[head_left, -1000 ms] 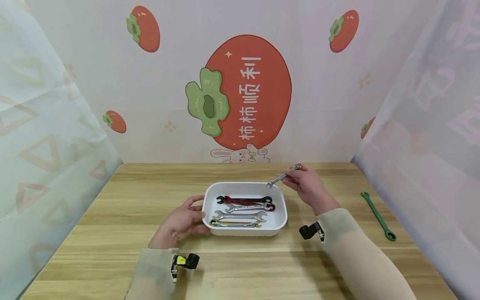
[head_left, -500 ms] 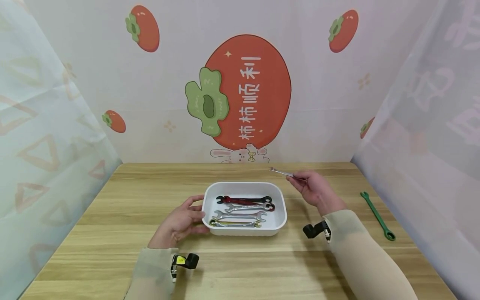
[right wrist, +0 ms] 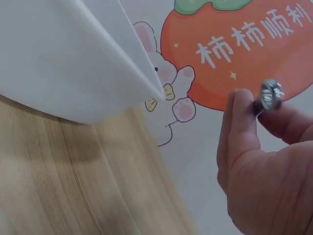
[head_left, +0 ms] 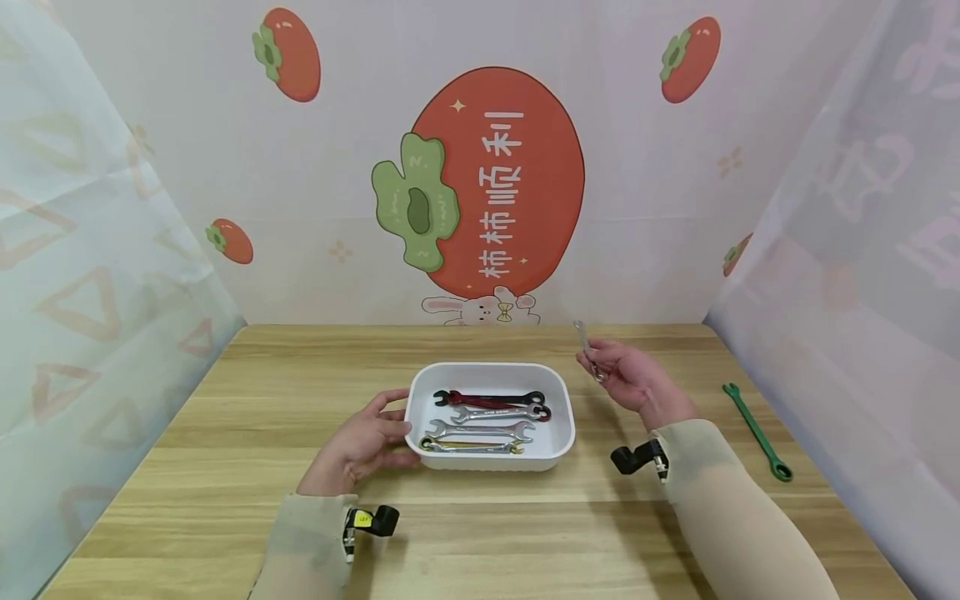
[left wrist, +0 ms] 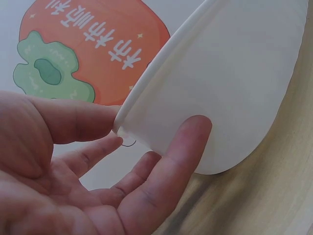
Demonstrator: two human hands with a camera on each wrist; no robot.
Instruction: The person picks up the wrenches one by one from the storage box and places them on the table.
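Observation:
In the head view my left hand (head_left: 369,442) holds the left end of a white plastic tray (head_left: 566,417), with fingers at its rim and side wall. The left wrist view shows a fingertip (left wrist: 198,127) pressing the tray's outer wall. Inside the tray lie a black wrench (head_left: 517,398), a partly covered red wrench (head_left: 544,413), several silver wrenches (head_left: 480,431) and one with yellow (head_left: 517,448). My right hand (head_left: 630,379) pinches a small silver wrench (head_left: 582,340) above the table, right of the tray. In the right wrist view one ridged end of this wrench (right wrist: 272,95) faces the camera, blurred.
A green wrench (head_left: 757,433) lies on the wooden table (head_left: 480,533) near its right edge. Printed cloth walls (head_left: 337,167) enclose the table at the back and sides. Each wrist carries a small black camera (head_left: 382,521).
My right hand has drawn slightly right, away from the tray, turning the silver wrench from slanting toward the tray to nearly upright. My left hand and the tray stay in place.

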